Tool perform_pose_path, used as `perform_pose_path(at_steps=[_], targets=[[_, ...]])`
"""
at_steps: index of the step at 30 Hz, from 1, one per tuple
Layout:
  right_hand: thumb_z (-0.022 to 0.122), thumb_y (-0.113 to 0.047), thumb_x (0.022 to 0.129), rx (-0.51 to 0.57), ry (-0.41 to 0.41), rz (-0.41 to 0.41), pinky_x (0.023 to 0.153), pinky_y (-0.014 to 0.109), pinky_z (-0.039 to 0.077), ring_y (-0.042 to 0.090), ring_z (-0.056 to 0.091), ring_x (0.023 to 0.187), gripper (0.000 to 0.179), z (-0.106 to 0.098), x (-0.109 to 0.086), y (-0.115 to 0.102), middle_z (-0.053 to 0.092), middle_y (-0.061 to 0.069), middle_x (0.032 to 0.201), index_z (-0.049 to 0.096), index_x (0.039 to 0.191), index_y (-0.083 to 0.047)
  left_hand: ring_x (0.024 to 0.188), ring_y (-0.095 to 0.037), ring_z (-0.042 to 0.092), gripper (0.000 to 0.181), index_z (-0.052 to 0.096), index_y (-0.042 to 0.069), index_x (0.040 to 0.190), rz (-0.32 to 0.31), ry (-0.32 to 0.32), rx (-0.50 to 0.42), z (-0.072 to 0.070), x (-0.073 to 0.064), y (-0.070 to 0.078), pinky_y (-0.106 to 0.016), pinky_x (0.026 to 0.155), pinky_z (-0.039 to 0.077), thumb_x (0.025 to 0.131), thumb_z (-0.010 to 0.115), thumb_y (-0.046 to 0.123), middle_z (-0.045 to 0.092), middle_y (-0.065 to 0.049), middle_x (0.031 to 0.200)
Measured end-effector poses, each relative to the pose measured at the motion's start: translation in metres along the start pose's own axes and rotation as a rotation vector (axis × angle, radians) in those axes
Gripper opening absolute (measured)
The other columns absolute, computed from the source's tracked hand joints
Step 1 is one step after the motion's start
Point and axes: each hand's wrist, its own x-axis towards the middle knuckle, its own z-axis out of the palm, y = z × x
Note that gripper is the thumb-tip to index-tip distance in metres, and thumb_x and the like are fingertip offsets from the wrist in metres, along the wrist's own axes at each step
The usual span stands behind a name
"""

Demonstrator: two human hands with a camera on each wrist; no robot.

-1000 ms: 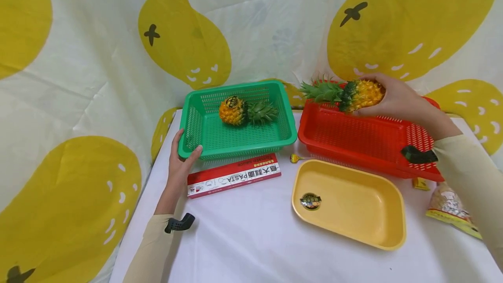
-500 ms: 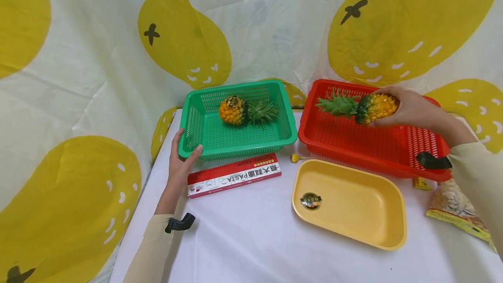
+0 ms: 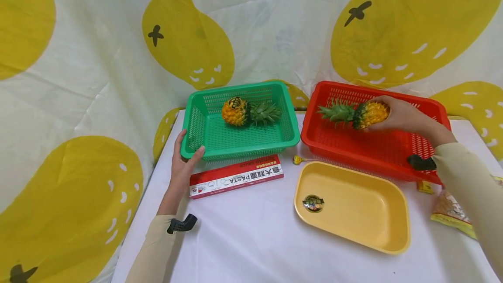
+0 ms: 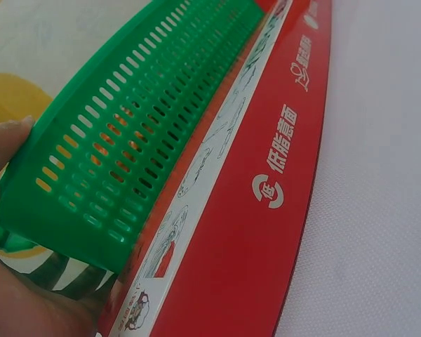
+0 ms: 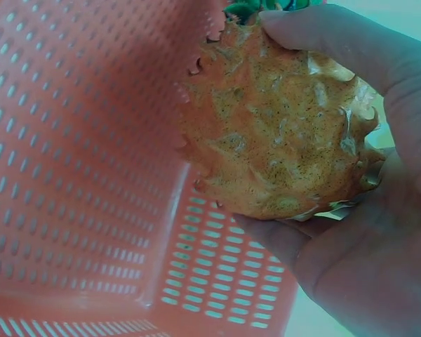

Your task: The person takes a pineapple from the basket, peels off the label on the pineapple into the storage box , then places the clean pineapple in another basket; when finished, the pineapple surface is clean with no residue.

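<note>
In the head view my right hand (image 3: 408,119) grips a small pineapple (image 3: 372,115) by its yellow body, within the outline of the red basket (image 3: 373,154). Its green crown points left. The right wrist view shows the thumb and fingers round the bumpy base of the fruit (image 5: 281,133), with the basket's slotted walls close by. My left hand (image 3: 181,169) holds the front left corner of the green basket (image 3: 235,143), thumb (image 4: 14,137) at the rim and fingers underneath in the left wrist view. Another pineapple (image 3: 234,116) lies in the green basket, crown to the right.
A red and white pasta box (image 3: 235,177) lies before the green basket. A yellow tray (image 3: 353,204) stands in front of the red basket, near a small yellow lollipop (image 3: 297,160). At the right are a small yellow packet (image 3: 425,187) and a plastic bag (image 3: 452,213).
My right hand has brought the pineapple from over the red basket's back left rim down and rightward into the basket's outline. The left hand keeps its hold on the green basket.
</note>
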Motion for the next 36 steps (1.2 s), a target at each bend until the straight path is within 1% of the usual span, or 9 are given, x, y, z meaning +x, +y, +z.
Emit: perform_pose_path(at_steps=[5,11,16,18,21,24,28,32,36], targets=[[0.095,-0.032,0.082,0.009,-0.008,-0.013,0.085,0.038,0.051,0.037,0.056,0.111,0.089,0.005,0.005,0.009,0.057,0.022,0.131,0.045,0.147,0.002,0.15,-0.021,0.03,0.086,0.023,0.047,0.166,0.01,-0.003,0.002,0.0,0.001,-0.001,-0.047,0.115,0.043,0.099,0.076,0.038,0.026,0.009,0.167],[0.096,-0.025,0.081,-0.018,-0.018,-0.049,0.09,0.051,0.051,0.042,0.055,0.112,0.085,0.009,0.013,0.018,0.055,0.026,0.132,0.048,0.144,0.006,0.15,-0.021,0.029,0.088,0.021,0.047,0.166,0.01,-0.002,0.009,0.0,0.003,-0.003,-0.048,0.114,0.044,0.098,0.076,0.037,0.026,0.009,0.168],[0.095,-0.021,0.081,-0.021,-0.034,-0.048,0.087,0.044,0.053,0.042,0.056,0.112,0.084,0.01,0.018,0.024,0.054,0.026,0.132,0.047,0.145,0.007,0.15,-0.022,0.029,0.088,0.021,0.047,0.166,0.01,-0.007,0.006,0.0,0.003,-0.004,-0.048,0.113,0.045,0.098,0.077,0.037,0.025,0.009,0.168],[0.095,-0.02,0.082,-0.019,-0.036,-0.049,0.088,0.044,0.053,0.041,0.055,0.113,0.085,0.01,0.02,0.025,0.054,0.025,0.133,0.047,0.146,0.006,0.15,-0.021,0.029,0.087,0.022,0.048,0.166,0.011,-0.005,0.003,0.0,0.002,-0.003,-0.047,0.113,0.045,0.098,0.076,0.038,0.026,0.009,0.167],[0.095,-0.018,0.082,-0.033,-0.032,-0.061,0.096,0.057,0.05,0.044,0.052,0.116,0.086,0.01,0.022,0.025,0.052,0.028,0.135,0.046,0.148,0.007,0.149,-0.021,0.03,0.086,0.024,0.048,0.165,0.009,0.0,0.003,-0.001,0.002,-0.003,-0.047,0.113,0.045,0.098,0.076,0.04,0.027,0.01,0.167],[0.093,-0.018,0.083,-0.095,-0.036,-0.061,0.102,0.073,0.04,0.053,0.043,0.124,0.091,0.008,0.022,0.022,0.042,0.036,0.142,0.04,0.151,0.01,0.149,-0.021,0.03,0.085,0.024,0.048,0.165,0.015,0.001,0.002,-0.001,0.002,-0.004,-0.047,0.113,0.045,0.098,0.076,0.04,0.028,0.009,0.166],[0.092,-0.023,0.084,-0.175,-0.05,-0.038,0.103,0.082,0.028,0.062,0.028,0.131,0.101,0.005,0.018,0.013,0.028,0.044,0.148,0.03,0.156,0.011,0.149,-0.021,0.03,0.086,0.023,0.048,0.165,0.019,0.003,0.003,0.0,0.002,-0.004,-0.047,0.114,0.044,0.099,0.076,0.039,0.028,0.009,0.167],[0.091,-0.026,0.086,-0.164,-0.049,-0.028,0.102,0.084,0.022,0.065,0.019,0.136,0.111,0.002,0.015,0.0,0.023,0.045,0.152,0.019,0.163,0.006,0.15,-0.021,0.03,0.088,0.022,0.048,0.166,0.009,-0.002,0.008,0.0,0.002,-0.003,-0.047,0.113,0.045,0.098,0.077,0.037,0.026,0.009,0.168],[0.089,-0.031,0.088,-0.107,0.004,-0.057,0.105,0.085,0.018,0.064,0.011,0.144,0.112,-0.001,0.016,-0.017,0.018,0.04,0.161,0.015,0.168,-0.003,0.149,-0.02,0.03,0.088,0.022,0.048,0.166,0.012,-0.008,0.006,0.0,0.002,-0.003,-0.047,0.112,0.046,0.098,0.077,0.037,0.027,0.01,0.167]])
